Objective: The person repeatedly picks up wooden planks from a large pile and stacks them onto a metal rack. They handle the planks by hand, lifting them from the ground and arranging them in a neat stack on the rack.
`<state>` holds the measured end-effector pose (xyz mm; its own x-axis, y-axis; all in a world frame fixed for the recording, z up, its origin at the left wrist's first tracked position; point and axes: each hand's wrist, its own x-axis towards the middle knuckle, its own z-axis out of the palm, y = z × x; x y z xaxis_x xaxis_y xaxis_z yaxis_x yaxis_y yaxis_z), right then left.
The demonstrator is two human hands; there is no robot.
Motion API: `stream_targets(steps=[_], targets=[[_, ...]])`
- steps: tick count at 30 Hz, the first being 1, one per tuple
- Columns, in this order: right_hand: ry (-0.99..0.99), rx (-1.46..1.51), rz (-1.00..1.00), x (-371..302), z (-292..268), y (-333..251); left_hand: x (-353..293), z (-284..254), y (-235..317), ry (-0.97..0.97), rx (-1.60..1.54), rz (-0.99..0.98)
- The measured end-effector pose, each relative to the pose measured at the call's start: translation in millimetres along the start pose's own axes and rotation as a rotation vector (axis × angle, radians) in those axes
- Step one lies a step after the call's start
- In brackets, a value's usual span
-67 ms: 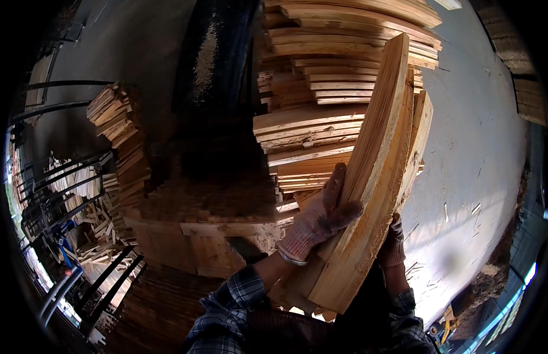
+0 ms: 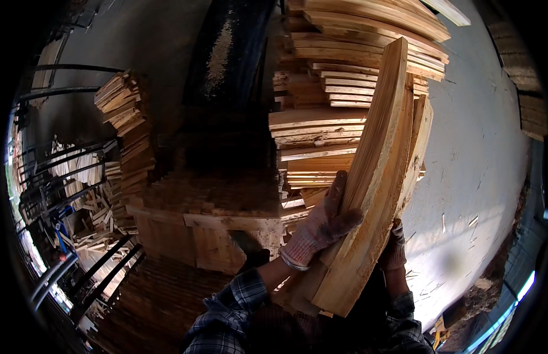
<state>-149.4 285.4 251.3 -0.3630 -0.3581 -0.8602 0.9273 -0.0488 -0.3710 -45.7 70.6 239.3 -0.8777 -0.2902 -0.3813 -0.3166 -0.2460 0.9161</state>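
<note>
Your left hand (image 2: 321,227), in a pale knitted work glove, lies flat against the near face of a bundle of long pale wooden planks (image 2: 371,183), fingers stretched up along the grain and the thumb hooked over the left edge, so it is pressed on the wood rather than curled shut. Your right hand (image 2: 394,248), in a darker glove, shows only as a sliver past the bundle's right edge; the planks cover most of it, and you cannot tell whether its fingers are wrapped around the wood or only braced against it.

The bundle stands tilted in front of your chest, its lower end down by your checked sleeve (image 2: 238,307) and its upper end leaning toward the tall stack of cut timber boards (image 2: 350,76) behind. How many planks make up the bundle is hard to read, since they overlap and only their edges show on the right.

Below the stack, the wooden crate-like platform (image 2: 209,236) sits in deep shadow and its surface is hard to make out. To your left, a smaller heap of short wood offcuts (image 2: 123,124) and dark metal rails (image 2: 67,171) bend toward the rim. The pale concrete floor (image 2: 480,177) on your right is strewn with splinters.
</note>
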Motion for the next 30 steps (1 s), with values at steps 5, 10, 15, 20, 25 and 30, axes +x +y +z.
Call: stream_targets(steps=[5, 10, 15, 20, 25, 30], targets=[[-0.159, -0.161, -0.002, -54, 64, 9, -98, -34, 68, 0.158, -0.232, 0.017], [-0.340, -0.339, 0.027, -107, 148, 34, -217, -75, 126, 0.441, -0.098, 0.108], [-0.647, -0.535, -0.066, -131, 237, 82, -360, -101, 171, 0.811, -0.086, 0.278], [-1.066, -0.667, -0.141, -168, 355, 174, -496, -107, 187, 1.278, 0.054, 0.579], [-1.410, -0.673, 0.476, -359, 472, 309, -625, -110, 192, 1.690, 0.187, 0.759], [-1.593, -0.856, 0.527, -438, 528, 428, -723, -105, 200, 1.968, 0.004, 0.854]])
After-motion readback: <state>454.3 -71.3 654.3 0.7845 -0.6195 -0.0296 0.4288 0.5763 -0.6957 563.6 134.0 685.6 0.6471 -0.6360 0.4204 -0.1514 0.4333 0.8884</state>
